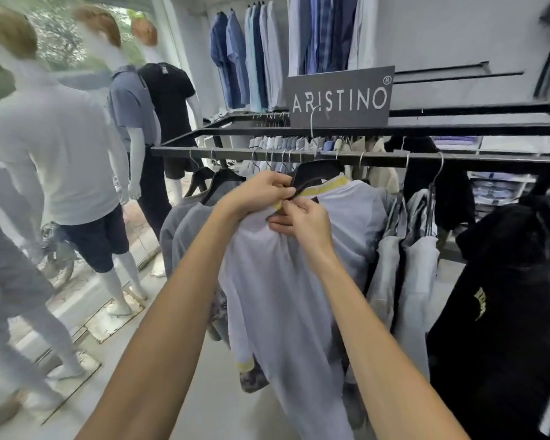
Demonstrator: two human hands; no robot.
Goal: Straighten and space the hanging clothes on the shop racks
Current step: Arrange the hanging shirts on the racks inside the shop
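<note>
Head: left hand [261, 192], right hand [302, 221] pinching shirt collar [330, 185].

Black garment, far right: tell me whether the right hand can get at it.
Probably yes: nothing hangs in front of the black garment, though the right hand must first release the white shirt.

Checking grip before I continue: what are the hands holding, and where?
The white shirt, at its yellow-trimmed collar: left hand grips the collar by the black hanger, right hand pinches the collar edge just below.
</note>
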